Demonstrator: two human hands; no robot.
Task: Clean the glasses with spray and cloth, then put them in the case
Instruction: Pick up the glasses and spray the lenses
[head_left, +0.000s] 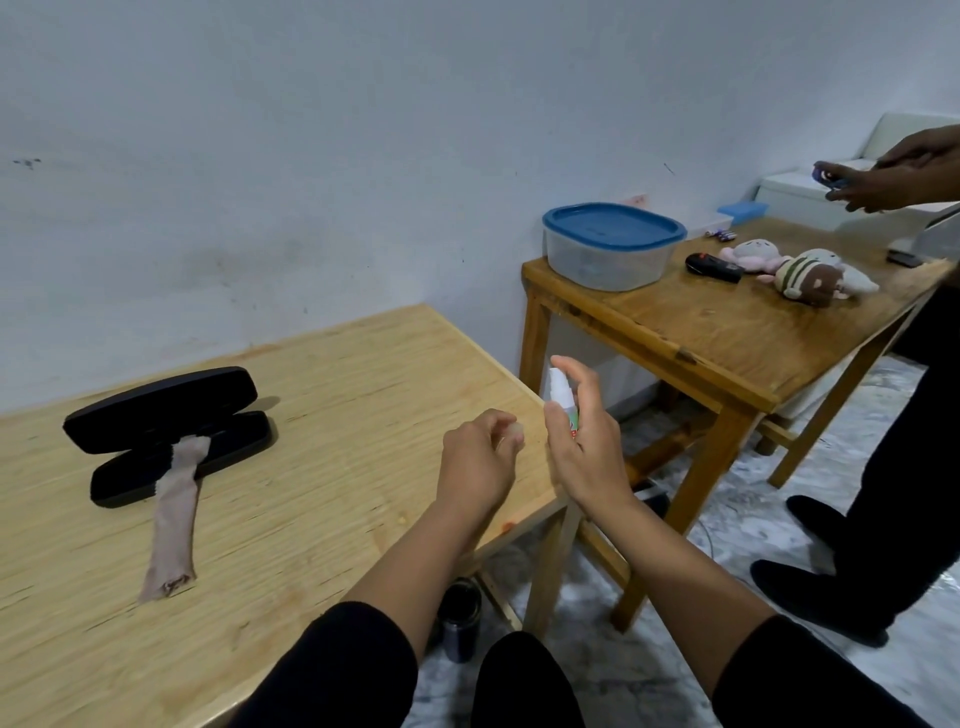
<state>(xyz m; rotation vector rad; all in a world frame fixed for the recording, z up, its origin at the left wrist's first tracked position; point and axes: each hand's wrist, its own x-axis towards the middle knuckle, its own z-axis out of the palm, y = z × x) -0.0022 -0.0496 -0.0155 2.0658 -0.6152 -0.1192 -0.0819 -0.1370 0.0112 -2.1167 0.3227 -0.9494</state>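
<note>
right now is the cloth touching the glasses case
Touching. The head view shows the cloth with its upper end draped into the open glasses case and over its front rim, the rest lying on the table.

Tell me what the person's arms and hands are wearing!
Both arms wear black long sleeves pushed up, so the forearms are bare. The left hand and right hand are bare too: no gloves, and no rings, watch or bracelets that I can see. The left sleeve and right sleeve look plain, without markings.
</note>
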